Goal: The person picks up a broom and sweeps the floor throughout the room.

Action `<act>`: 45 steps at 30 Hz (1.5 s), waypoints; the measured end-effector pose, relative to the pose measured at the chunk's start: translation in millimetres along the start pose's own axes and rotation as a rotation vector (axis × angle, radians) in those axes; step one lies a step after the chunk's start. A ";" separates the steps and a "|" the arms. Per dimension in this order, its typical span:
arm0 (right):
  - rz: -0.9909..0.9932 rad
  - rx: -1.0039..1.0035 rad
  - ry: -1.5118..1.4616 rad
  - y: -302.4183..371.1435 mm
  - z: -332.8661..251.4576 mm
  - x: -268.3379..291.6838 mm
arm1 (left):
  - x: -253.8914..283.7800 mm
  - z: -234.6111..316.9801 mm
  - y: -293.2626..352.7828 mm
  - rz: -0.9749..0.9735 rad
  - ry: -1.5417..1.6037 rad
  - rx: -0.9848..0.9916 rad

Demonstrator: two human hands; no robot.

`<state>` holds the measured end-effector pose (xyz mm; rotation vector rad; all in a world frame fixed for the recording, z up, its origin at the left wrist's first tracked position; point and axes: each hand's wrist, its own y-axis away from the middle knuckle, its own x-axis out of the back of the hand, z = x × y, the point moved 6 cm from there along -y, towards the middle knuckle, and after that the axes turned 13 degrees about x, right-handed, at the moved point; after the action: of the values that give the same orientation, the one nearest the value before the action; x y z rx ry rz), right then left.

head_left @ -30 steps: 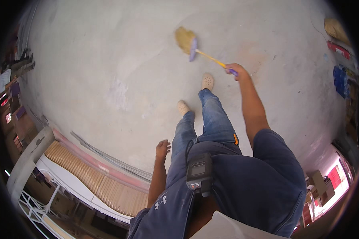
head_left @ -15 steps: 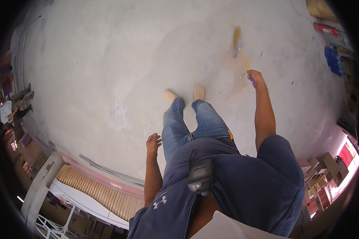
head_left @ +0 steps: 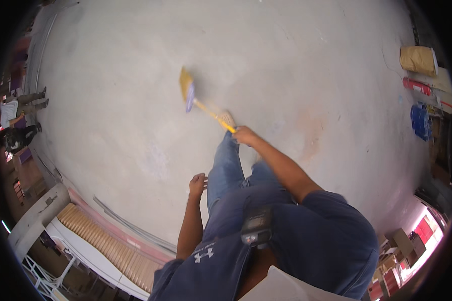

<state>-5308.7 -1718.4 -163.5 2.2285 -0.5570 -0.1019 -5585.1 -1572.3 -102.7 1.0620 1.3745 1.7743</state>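
R hand (head_left: 245, 135) clenched on yellow broom (head_left: 202, 104) handle end, bristles on concrete floor (head_left: 110, 100) ahead-left; L hand (head_left: 198, 183) loose, holding nothing; prob. light, stiff shaft, soft bristles; grip mid-handle for control.

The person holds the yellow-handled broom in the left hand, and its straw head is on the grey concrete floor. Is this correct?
Not quite. The head view shows the right hand gripping the yellow-handled broom; the left hand hangs empty beside the leg. The straw head is indeed at the grey concrete floor.
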 end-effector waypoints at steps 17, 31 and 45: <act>0.516 -0.269 -0.348 20.9 174.6 232.0 | 73.9 73.8 -19.1 0.028 -0.007 0.149; 0.327 0.268 0.530 -121.9 56.7 175.2 | 24.2 194.4 -7.1 -0.022 -0.159 0.015; 0.309 -0.078 -0.183 -109.4 48.1 342.3 | -33.0 229.1 31.2 0.025 -0.237 0.122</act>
<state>-4973.9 -1835.4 -239.0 2.0433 -0.9735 -0.1655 -5367.2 -1505.9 -50.9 1.3138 1.3397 1.5401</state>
